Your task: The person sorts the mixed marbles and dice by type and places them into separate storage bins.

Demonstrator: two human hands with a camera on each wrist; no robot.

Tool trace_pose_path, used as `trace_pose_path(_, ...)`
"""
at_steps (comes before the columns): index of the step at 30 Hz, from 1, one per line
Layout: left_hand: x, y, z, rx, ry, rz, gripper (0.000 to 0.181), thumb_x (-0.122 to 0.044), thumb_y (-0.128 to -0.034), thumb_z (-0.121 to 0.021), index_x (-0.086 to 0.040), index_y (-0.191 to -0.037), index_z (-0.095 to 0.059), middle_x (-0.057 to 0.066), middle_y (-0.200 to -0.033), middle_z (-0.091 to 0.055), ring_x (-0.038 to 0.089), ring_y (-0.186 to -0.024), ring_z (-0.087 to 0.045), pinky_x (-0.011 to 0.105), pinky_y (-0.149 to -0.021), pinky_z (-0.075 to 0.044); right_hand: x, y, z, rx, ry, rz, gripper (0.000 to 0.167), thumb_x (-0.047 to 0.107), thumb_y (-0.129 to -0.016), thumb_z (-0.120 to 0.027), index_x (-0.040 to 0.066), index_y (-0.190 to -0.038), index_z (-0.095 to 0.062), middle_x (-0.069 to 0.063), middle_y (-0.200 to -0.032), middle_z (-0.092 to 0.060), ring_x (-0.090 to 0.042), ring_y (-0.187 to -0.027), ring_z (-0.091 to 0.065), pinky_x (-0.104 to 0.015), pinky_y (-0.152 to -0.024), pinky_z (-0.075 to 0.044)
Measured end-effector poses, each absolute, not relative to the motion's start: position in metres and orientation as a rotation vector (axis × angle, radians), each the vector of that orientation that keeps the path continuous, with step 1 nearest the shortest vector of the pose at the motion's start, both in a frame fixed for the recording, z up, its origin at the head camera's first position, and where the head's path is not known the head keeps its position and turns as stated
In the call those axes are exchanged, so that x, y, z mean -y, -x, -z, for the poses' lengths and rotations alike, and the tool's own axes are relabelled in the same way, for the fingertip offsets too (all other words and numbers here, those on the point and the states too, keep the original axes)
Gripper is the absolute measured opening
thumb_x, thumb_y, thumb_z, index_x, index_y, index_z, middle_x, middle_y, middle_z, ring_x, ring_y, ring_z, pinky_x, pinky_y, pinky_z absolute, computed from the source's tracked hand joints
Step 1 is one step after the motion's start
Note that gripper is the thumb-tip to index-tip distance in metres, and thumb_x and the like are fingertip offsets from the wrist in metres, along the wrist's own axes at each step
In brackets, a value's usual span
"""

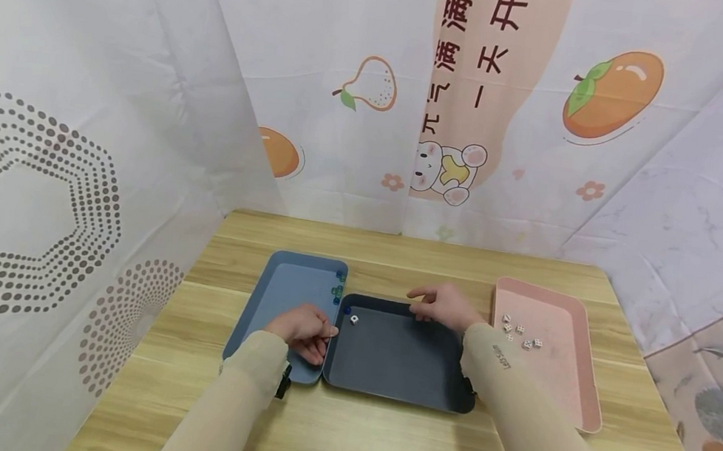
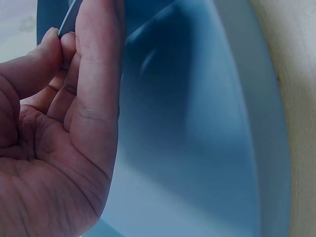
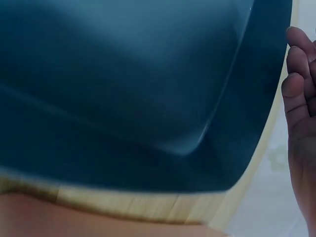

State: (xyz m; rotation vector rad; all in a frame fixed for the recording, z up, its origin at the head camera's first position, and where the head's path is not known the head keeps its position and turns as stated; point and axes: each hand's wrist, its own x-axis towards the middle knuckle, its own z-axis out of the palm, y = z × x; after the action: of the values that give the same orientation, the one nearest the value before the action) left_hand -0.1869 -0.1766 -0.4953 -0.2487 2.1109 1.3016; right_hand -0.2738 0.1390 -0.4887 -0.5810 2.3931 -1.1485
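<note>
A dark grey tray (image 1: 399, 364) lies between a blue tray (image 1: 281, 283) and a pink one. At its left rim, my left hand (image 1: 304, 329) pinches the edge between thumb and finger, the other fingers over the blue tray. The left wrist view shows this hand (image 2: 59, 98) with a thin edge at its fingertips. My right hand (image 1: 449, 308) is over the far rim of the dark tray, fingers loosely extended; its fingers (image 3: 296, 89) hold nothing visible. A white die (image 1: 354, 320) and a small dark blue piece (image 1: 347, 311) sit in the dark tray's far left corner.
The pink tray (image 1: 569, 312) at the right holds several white dice (image 1: 527, 344). Several small blue and green pieces (image 1: 337, 292) lie along the blue tray's right wall. A wooden table (image 1: 364, 434) bears the trays, with a printed curtain (image 1: 356, 158) behind it.
</note>
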Motion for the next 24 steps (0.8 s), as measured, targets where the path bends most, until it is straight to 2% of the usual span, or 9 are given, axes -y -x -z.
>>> trace_pose_path(8, 0.177, 0.189, 0.497, -2.102, 0.256, -1.298, 0.033, -0.016, -0.1029, -0.062, 0.001, -0.076, -0.064, 0.014, -0.067, -0.065, 0.022, -0.053, -0.068, 0.039, -0.058, -0.064, -0.119, 0.274, 0.494, -2.342, 0.59, 1.15, 0.037, 0.016, -0.095, -0.073, 0.001, -0.13, -0.068, -0.003, -0.081, -0.074, -0.025, -0.076, -0.07, -0.031, -0.068, -0.058)
trace_pose_path(15, 0.176, 0.189, 0.495, -2.109, 0.25, -1.281, 0.032, -0.017, -0.1034, -0.062, 0.001, -0.077, -0.063, 0.014, -0.069, -0.065, 0.022, -0.054, -0.069, 0.039, -0.058, -0.064, -0.106, 0.274, 0.501, -2.357, 0.635, 1.135, 0.03, 0.014, -0.094, -0.074, 0.006, -0.123, -0.073, -0.001, -0.076, -0.073, -0.015, -0.068, -0.067, -0.029, -0.065, -0.057)
trace_pose_path(24, 0.175, 0.188, 0.493, -2.124, 0.245, -1.263, 0.032, -0.017, -0.1034, -0.062, 0.0, -0.077, -0.063, 0.015, -0.07, -0.066, 0.023, -0.055, -0.069, 0.039, -0.059, -0.064, -0.093, 0.271, 0.508, -2.357, 0.692, 1.101, 0.031, 0.014, -0.094, -0.074, 0.005, -0.123, -0.073, 0.0, -0.076, -0.072, -0.014, -0.067, -0.066, -0.029, -0.064, -0.057)
